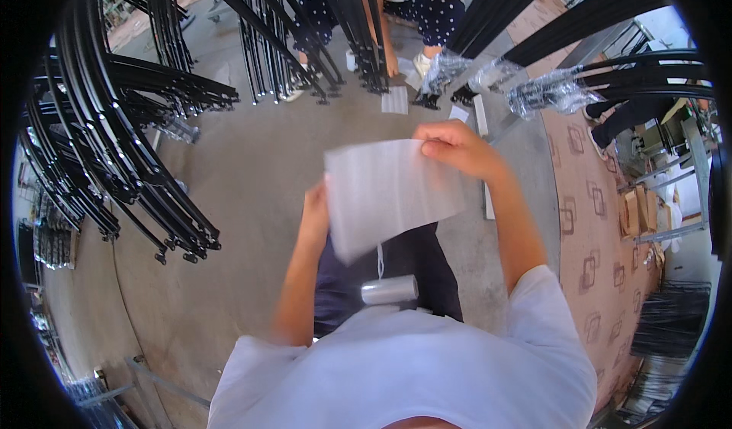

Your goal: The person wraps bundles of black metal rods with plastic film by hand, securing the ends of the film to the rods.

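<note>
A thin, white, faintly striped sheet, foam by its look, is stretched in front of me above my lap, its lower edge blurred. My right hand pinches its upper right edge, thumb on top. At the sheet's left edge is my left hand, closed on it, with most of its fingers hidden behind the sheet. Below hangs a roll of clear film at my waist, with a white cord running up from it behind the sheet.
Bundles of black metal tubes hang at left and overhead. Tubes with film-wrapped ends reach in from the right. A person in dotted trousers sits opposite, a hand near a white sheet on the floor. Cardboard boxes stand at far right.
</note>
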Motion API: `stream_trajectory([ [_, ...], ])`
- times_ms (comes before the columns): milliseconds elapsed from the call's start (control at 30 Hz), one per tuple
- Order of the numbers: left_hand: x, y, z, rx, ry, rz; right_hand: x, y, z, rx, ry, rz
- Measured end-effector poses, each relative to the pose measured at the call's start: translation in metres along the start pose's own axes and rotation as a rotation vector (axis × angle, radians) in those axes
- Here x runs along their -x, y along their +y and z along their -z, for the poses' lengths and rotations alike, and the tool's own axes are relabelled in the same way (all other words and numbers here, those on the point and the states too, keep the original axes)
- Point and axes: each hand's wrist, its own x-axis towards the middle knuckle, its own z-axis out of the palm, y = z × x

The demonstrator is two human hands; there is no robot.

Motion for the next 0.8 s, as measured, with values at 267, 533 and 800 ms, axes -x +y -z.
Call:
stream_trajectory([
  [267,-0.090,0.087,-0.042,-0.574,-0.160,-0.355,-0.096,0.048,0.022,0.938,0.246,-0.275],
  [533,-0.249,0.009,-0.005,-0.906,0.174,-0.297,-0.153,0.134,0.028,0.957,0.581,-0.389],
  [800,-0.303,0.023,-0.035,-0.446,0.049,-0.402,-0.176,0.153,0.061,0.816,0.728,-0.213],
])
